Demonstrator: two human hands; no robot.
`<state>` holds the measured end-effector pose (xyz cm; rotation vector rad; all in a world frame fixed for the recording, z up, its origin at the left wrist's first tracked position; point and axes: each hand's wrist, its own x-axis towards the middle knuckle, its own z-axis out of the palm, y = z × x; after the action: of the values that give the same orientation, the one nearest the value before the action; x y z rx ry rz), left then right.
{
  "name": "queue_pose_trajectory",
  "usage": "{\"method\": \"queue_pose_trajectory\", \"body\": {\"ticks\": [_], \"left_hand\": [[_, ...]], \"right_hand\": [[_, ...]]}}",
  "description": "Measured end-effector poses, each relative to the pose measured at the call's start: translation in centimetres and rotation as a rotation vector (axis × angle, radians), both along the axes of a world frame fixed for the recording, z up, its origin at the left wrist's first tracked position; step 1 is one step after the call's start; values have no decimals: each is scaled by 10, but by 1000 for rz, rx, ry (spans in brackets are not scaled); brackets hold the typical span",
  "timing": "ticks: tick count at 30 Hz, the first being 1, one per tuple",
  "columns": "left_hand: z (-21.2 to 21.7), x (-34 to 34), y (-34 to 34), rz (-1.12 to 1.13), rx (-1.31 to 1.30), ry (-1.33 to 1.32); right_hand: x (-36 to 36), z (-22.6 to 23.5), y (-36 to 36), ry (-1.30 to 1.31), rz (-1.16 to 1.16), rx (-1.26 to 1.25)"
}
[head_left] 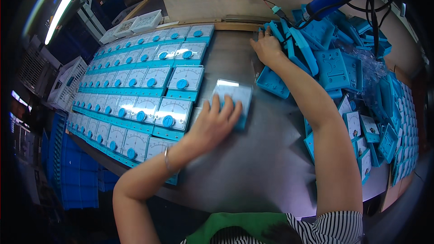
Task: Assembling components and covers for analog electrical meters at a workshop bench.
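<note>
Steel bench (pixel 253 162) — left hand (pixel 214 124) flat on blue meter (pixel 235 97); right hand (pixel 267 47) open, reaching blue housings (pixel 332 65).

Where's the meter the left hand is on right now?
In the head view, the meter lies near the middle of the metal table, under the left hand, just right of the rows of finished meters.

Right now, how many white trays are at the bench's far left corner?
2: a larger white tray nearest the bench corner, and a smaller one touching its left side. Others may be hidden in the dark beyond.
</note>
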<state>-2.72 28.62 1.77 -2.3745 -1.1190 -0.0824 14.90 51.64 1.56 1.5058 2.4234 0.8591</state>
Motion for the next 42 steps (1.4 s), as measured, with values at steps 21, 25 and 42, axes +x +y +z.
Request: {"method": "queue_pose_trajectory", "body": {"ticks": [21, 25, 42], "left_hand": [[-25, 13, 172, -26, -496, -814], [-34, 45, 146, 13, -651, -891], [-9, 186, -36, 109, -1074, -1166]], "right_hand": [[-6, 46, -76, 353, 677, -50], [4, 94, -156, 831, 1015, -6], [219, 17, -486, 1191, -100, -204]]}}
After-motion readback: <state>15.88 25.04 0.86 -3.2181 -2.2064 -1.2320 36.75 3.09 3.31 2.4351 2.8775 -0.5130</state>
